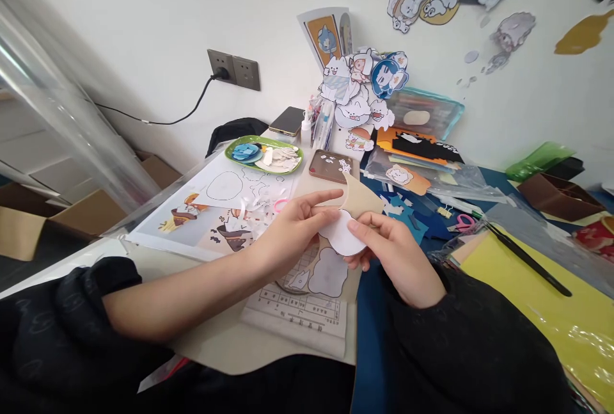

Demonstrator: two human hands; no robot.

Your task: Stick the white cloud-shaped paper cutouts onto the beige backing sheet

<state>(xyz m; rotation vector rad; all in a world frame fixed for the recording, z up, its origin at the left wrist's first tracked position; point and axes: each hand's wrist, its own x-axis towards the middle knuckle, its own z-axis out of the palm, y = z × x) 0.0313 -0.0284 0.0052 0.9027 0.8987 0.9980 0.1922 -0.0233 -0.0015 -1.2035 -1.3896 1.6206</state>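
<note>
A white rounded paper cutout (341,236) with a dark outline is pinched between my two hands. My left hand (304,219) grips its upper left edge between thumb and fingers, the index finger stretched out. My right hand (391,244) closes on its right side, thumb on top and fingers behind. A cream paper piece (363,196) with a curved edge rises just behind the cutout; whether a hand holds it too, I cannot tell. Below my hands a larger white wavy-edged cutout (329,273) lies near a printed form pad (307,321).
A green tray (292,167) of blue and white paper pieces stands behind my left hand, near a small brown tray (314,176). Printed drawings (163,231) lie left. On the right are pink scissors (464,222), black tweezers (532,260) and yellow sheets (508,299).
</note>
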